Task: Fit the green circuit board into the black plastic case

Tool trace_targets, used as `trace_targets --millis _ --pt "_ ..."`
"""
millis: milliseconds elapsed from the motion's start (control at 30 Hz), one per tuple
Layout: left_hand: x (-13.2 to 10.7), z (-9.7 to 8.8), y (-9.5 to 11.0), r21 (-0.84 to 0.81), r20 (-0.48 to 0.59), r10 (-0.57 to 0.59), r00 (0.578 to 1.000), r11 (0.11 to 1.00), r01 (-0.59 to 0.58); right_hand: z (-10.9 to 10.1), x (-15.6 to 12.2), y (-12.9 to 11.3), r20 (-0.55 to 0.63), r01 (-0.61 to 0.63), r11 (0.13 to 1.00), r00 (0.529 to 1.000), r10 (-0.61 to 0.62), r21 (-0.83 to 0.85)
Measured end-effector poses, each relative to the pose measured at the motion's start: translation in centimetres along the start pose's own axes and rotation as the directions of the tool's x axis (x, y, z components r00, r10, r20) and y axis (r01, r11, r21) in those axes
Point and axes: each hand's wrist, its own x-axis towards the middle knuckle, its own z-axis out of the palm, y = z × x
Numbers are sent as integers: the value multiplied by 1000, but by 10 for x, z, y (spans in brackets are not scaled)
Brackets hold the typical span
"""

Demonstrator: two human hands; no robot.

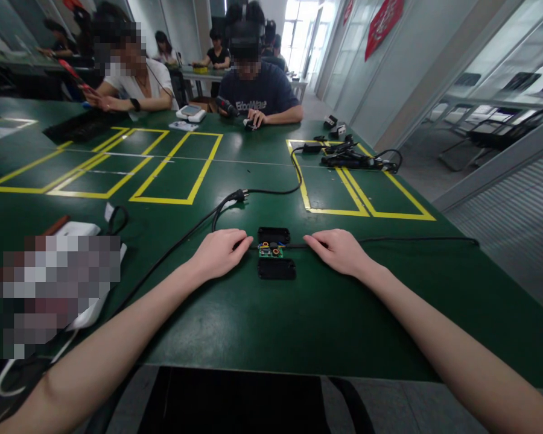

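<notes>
I see my left hand [219, 250] and my right hand [339, 249] lying flat near the front edge of the tabletop [253, 325], fingers loose, gripping nothing. Each one presses the black cable [190, 232] on its side, I think to keep steady the opened power adapter [275, 259] between them, circuit board facing up

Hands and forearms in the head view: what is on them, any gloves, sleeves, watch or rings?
Both the left hand and the right hand are bare, with no gloves. The forearms are uncovered up to the picture's edge, with no sleeve in view. No watch, wristband, ring or marking shows on either.
</notes>
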Motion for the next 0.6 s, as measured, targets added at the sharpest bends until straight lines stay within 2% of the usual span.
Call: trace_targets --millis 133,267,433,600 --pt "4 -4 -4 74 -5 -74 997 994 74 -1 1 2 45 -67 998 997 67 -19" --pt "6 -6 -5 96 29 -107 994 990 104 -1 2 0 59 -71 997 996 71 7" --pt "4 -7 0 -35 41 -115 993 993 116 -3 1 -1 72 -79 994 995 73 78" --pt "3 -9 2 -199 89 -169 982 963 183 -5 0 -3 103 -200 926 979 175 321"
